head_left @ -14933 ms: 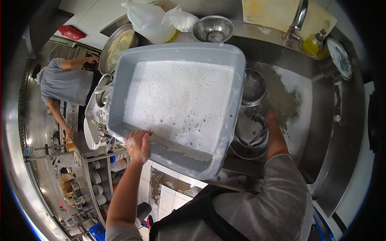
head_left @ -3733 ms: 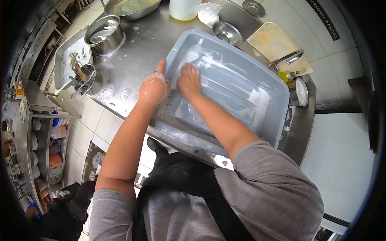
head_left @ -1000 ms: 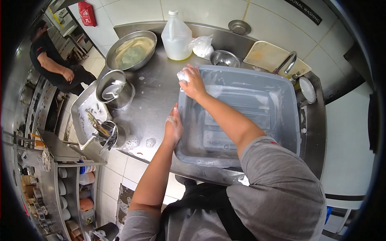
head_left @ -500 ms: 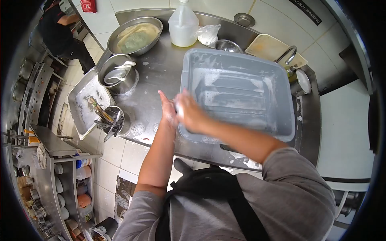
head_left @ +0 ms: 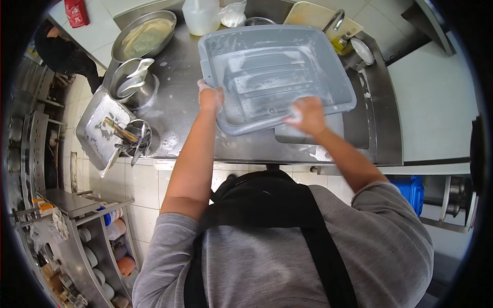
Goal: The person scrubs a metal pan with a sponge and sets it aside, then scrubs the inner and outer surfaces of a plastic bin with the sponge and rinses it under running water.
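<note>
A grey plastic tub [head_left: 272,61], streaked with suds, rests on the steel counter with its near right side over a sink basin [head_left: 303,134]. At its left side, my left hand [head_left: 209,96] is closed around the rim, with foam on the fingers. My right hand [head_left: 309,114] is at the near rim, curled and blurred by motion. Something white shows at its fingers; whether it is a sponge or only foam I cannot make out.
Left on the counter are a wide metal bowl [head_left: 167,37], a steel pot [head_left: 153,91] with ladles, a metal tray [head_left: 92,126] and a container of utensils [head_left: 139,142]. Behind the tub stand a plastic jug [head_left: 201,18] and a faucet [head_left: 336,19]. A person [head_left: 64,54] is far left.
My hands were together over the tub's left edge; now the left grips the left rim and the right is at the near rim. The tub has turned and shifted away from my body.
</note>
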Motion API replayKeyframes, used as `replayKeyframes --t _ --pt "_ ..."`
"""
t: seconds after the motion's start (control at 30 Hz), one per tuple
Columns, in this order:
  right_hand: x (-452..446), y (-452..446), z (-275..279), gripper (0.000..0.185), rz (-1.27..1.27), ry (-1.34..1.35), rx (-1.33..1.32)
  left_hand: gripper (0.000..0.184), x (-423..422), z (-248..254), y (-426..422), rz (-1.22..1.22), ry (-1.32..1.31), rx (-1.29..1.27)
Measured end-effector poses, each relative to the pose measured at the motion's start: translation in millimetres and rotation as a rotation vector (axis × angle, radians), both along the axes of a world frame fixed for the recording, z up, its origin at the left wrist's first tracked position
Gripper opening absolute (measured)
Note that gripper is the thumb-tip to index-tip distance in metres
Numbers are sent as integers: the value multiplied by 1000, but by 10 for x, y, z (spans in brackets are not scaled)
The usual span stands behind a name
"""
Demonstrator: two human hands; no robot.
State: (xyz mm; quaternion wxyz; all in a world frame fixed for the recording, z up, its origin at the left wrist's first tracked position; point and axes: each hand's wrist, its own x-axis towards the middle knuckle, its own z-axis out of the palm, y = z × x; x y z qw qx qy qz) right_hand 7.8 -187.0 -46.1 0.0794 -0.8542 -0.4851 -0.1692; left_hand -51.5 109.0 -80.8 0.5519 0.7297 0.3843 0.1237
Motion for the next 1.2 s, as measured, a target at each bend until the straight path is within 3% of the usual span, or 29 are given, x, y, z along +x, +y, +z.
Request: replayKeyframes --t 0.1,0.17,0.2,0.23,0.27,0.37,0.4,0.43,0.5,0.53,0.63,0.7,0.73,0.8,0.83,0.9,0.97,1.1,1.2 --pt "318 -417 -149 36 -170 -180 96 51 97 -278 82 4 -30 -44" --pt "-96 182 -393 29 96 341 545 51 79 -206 41 1 1 35" --pt "-410 613 -429 20 9 24 379 51 51 -186 24 24 39 107" --pt "-696 978 -290 16 -76 195 65 51 52 -248 82 2 34 109" --pt "-909 1214 -261 17 92 -55 166 52 74 -371 171 -18 29 56" --pt "-784 981 -191 21 161 21 196 52 66 -360 177 -28 -4 12" --pt "-574 693 -187 20 8 166 238 52 29 -320 164 -11 -28 14" --pt "-291 286 -215 18 -37 98 337 52 16 -274 156 -20 -34 19" --pt "310 -526 -115 18 -255 -68 219 52 31 -210 153 -16 -30 91" --pt "552 -839 -141 19 -366 50 178 52 66 -224 169 -19 -35 93" --pt "468 -784 -266 20 -475 0 212 52 78 -269 268 -54 -81 35" --pt "-16 -159 -472 22 -269 -35 415 53 43 -160 263 -75 23 207" --pt "-338 167 -212 23 -318 113 104 53 16 -6 180 -79 11 206" --pt "-529 350 -160 24 -65 -10 346 49 -116 392 56 -98 150 243" --pt "-478 256 -126 24 -66 -20 358 49 -145 391 49 -98 141 256" --pt "-277 -119 -65 26 -29 -25 304 49 -161 258 134 -74 331 717" --pt "142 -648 -135 24 -141 -30 321 52 -162 98 206 -34 411 888" --pt "1111 -1583 11 22 -333 24 569 50 -192 78 176 -14 420 1015" --pt "2151 -1921 365 34 -559 120 835 56 -220 216 -9 5 524 1055"
